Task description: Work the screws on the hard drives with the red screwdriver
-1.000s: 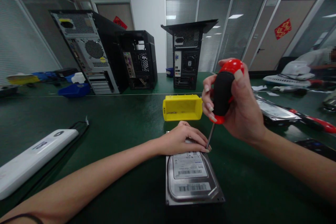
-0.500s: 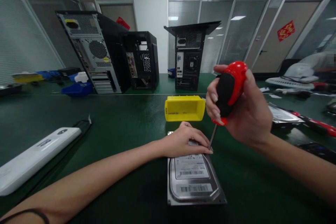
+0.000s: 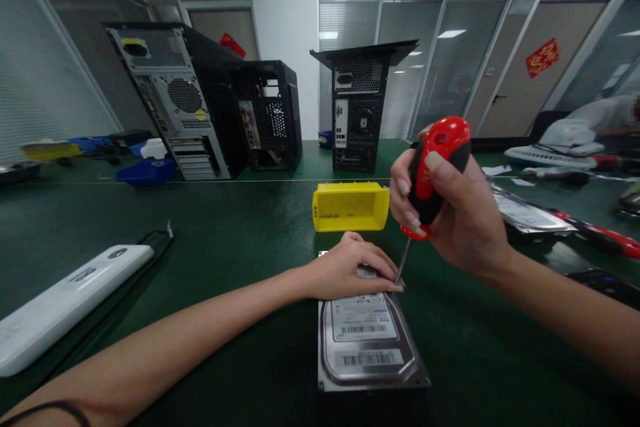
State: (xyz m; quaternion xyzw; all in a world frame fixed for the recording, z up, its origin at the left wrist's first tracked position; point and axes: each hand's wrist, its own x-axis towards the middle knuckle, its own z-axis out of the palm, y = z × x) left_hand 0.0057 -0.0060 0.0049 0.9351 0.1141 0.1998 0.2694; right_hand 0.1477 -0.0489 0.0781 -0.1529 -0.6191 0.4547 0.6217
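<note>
A silver hard drive [image 3: 367, 343] with white labels lies flat on the green table in front of me. My left hand [image 3: 350, 270] grips its far part, palm down, and covers much of the label there. In my right hand [image 3: 467, 220] is a red and black screwdriver [image 3: 447, 133], the fingers wrapped round its thick handle. The shaft slants down to the drive's far right edge, right beside my left fingertips. Those fingers partly hide the tip, so I cannot see what it touches.
Behind the drive stands a yellow bin [image 3: 351, 219] with small bits inside. A white power strip [image 3: 75, 307] lies left. Several black computer cases, one a tall tower [image 3: 210, 100], line the back. To the right are another hard drive [image 3: 530, 213] and a red-handled tool [image 3: 605, 237].
My right hand has turned the screwdriver handle, so more red and my thumb now face me. The shaft stays at the same spot; my left hand and the drive have not moved.
</note>
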